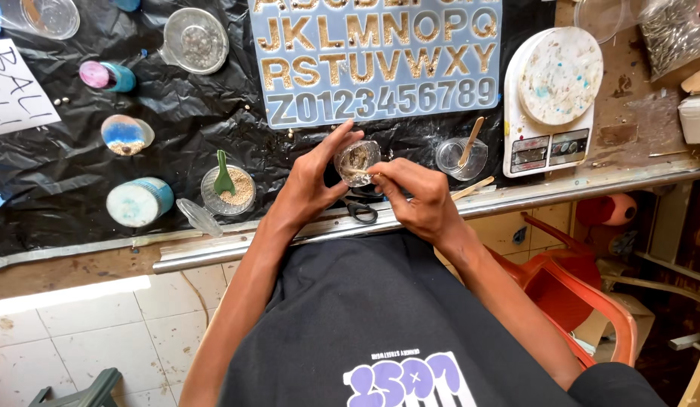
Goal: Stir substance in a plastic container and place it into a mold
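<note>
A: What do the hands have hold of?

B: The left hand (308, 177) curls round a small clear cup (356, 159), thumb below and fingers up its far side, index finger raised; the right hand (415, 197) is pinched shut on a thin wooden stick (360, 172), whose tip sits at the cup's mouth; the cup is tipped toward the person, just above the table's metal edge (237, 249).

A: And around them?

B: At twelve o'clock from the cup lies a pale blue letter mould (380, 56), its cavities filled with gold-brown grains; at three o'clock stands a clear jar (460, 158) with another wooden stick in it; beyond that, a white scale (549, 105) with a speckled round disc on top; at five o'clock, black-handled scissors (359, 209) lie partly under the hands; at nine o'clock sits a cup of tan grains (229, 191) with a green scoop; everything rests on black plastic sheeting (63, 173).
</note>
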